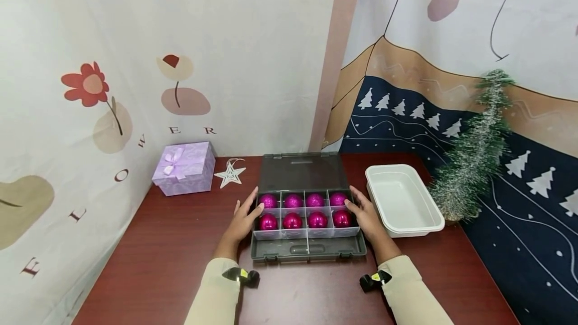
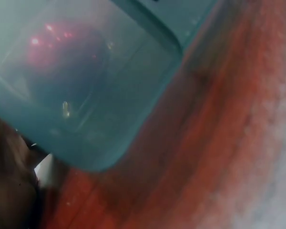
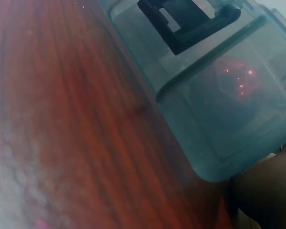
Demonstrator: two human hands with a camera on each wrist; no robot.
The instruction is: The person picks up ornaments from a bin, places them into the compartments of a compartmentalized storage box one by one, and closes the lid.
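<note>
A grey translucent compartment box (image 1: 281, 248) lies on the table with its lid (image 1: 302, 172) folded back. Two rows of shiny magenta Christmas balls (image 1: 292, 220) fill the dividers. My left hand (image 1: 241, 223) grips the box's left side, thumb over the rim. On the opposite side my right hand (image 1: 368, 218) holds it likewise, thumb near the corner ball. In the left wrist view the box wall (image 2: 121, 119) shows a blurred ball (image 2: 62, 55) through it, with part of the hand (image 2: 9, 176) at lower left. The right wrist view shows a dark latch (image 3: 181, 28) on the box (image 3: 195, 138).
A white plastic tub (image 1: 402, 199) stands just right of the right hand. Behind it rises a small frosted Christmas tree (image 1: 474, 154). At the back left sit a lilac gift box (image 1: 185, 169) and a white star ornament (image 1: 230, 174). Fabric hangings border the reddish-brown table (image 1: 167, 255).
</note>
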